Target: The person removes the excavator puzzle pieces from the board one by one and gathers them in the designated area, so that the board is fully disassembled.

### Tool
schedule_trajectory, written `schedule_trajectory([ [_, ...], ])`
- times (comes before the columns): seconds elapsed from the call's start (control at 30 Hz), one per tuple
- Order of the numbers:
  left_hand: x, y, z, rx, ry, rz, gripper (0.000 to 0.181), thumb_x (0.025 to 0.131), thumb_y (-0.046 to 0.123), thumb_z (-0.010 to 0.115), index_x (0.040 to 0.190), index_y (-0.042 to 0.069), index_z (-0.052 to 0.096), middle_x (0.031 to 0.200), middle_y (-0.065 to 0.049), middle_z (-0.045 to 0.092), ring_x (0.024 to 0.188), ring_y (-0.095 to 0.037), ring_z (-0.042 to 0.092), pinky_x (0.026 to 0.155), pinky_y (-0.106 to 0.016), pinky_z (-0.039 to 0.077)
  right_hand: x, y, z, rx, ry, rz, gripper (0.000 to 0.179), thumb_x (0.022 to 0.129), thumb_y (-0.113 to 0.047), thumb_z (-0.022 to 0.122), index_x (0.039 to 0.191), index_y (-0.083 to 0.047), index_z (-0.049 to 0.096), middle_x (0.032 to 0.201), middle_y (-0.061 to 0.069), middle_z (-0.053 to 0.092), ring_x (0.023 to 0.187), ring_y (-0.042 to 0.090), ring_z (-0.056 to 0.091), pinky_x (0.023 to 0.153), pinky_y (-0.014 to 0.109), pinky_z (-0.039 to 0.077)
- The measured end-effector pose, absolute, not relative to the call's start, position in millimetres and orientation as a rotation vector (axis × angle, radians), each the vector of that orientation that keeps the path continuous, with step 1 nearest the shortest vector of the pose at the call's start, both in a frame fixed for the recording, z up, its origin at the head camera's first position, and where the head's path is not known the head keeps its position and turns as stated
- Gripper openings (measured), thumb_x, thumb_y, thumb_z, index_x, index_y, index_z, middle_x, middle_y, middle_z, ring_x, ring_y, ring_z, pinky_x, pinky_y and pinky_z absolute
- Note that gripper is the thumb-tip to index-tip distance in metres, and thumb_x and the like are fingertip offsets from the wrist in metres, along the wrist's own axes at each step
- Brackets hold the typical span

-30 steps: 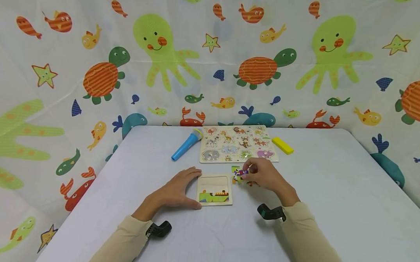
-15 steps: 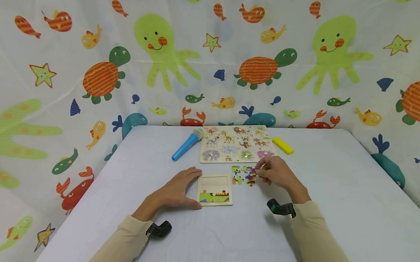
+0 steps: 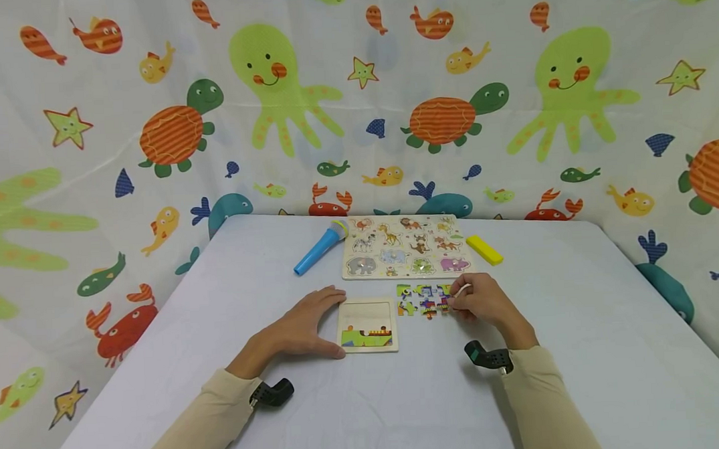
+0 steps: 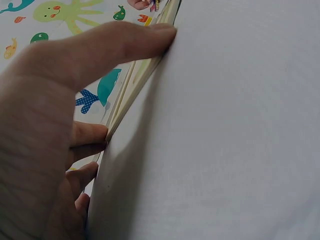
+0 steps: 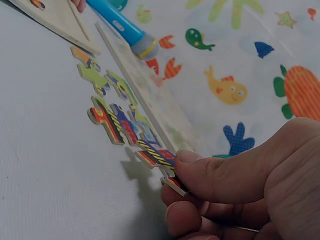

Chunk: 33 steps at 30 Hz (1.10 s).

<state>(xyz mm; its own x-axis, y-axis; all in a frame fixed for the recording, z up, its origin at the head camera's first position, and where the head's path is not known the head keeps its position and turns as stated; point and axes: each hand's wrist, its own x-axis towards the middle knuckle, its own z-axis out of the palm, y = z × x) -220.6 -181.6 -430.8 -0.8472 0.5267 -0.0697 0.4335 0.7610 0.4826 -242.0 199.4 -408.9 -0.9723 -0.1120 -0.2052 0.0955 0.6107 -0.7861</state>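
Right hand (image 3: 482, 298) pinches yellow-black striped piece (image 5: 158, 155), partly hidden in grip; left hand (image 3: 303, 322), spread, touches wooden tray (image 3: 366, 311) at left.

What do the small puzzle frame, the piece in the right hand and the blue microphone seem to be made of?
Puzzle frame: probably wood, smooth and unpainted-looking, its rim pale tan.
Held piece: seemingly thin wood or stiff board; printed top, plain tan cut edge.
Microphone: likely hard plastic, its body evenly blue with a soft sheen.
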Motion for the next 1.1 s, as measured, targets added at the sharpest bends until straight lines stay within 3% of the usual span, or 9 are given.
schedule_trajectory([
  [0.4, -222, -181, -431, 0.748, 2.763, 0.66, 0.106, 0.068, 0.066, 0.078, 0.157, 0.022, 0.039, 0.166, 0.0, 0.029, 0.155, -0.027, 0.018, 0.123, -0.057, 0.022, -244, 203, -414, 0.044, 2.558, -1.317, 0.026, 0.091, -0.015, 0.077, 0.107, -0.002, 0.06, 0.078, 0.008, 0.064, 0.063, 0.019, 0.056, 0.055, 0.026, 0.049],
  [0.7, -223, -181, -433, 0.75, 2.771, 0.652, 0.105, 0.069, 0.065, 0.079, 0.156, 0.023, 0.04, 0.165, 0.001, 0.03, 0.155, -0.026, 0.019, 0.123, -0.055, 0.022, -250, 204, -418, 0.175, 2.577, -1.288, 0.033, 0.083, -0.018, 0.083, 0.102, -0.005, 0.059, 0.071, 0.006, 0.061, 0.057, 0.019, 0.053, 0.049, 0.026, 0.041],
  [1.1, -222, -181, -429, 0.731, 2.763, 0.657, 0.105, 0.068, 0.064, 0.08, 0.156, 0.022, 0.04, 0.165, 0.0, 0.031, 0.155, -0.026, 0.019, 0.123, -0.056, 0.023, -252, 205, -418, 0.272, 2.642, -1.169, 0.044, 0.076, -0.03, 0.09, 0.097, -0.006, 0.06, 0.073, 0.005, 0.058, 0.061, 0.019, 0.052, 0.054, 0.027, 0.041],
])
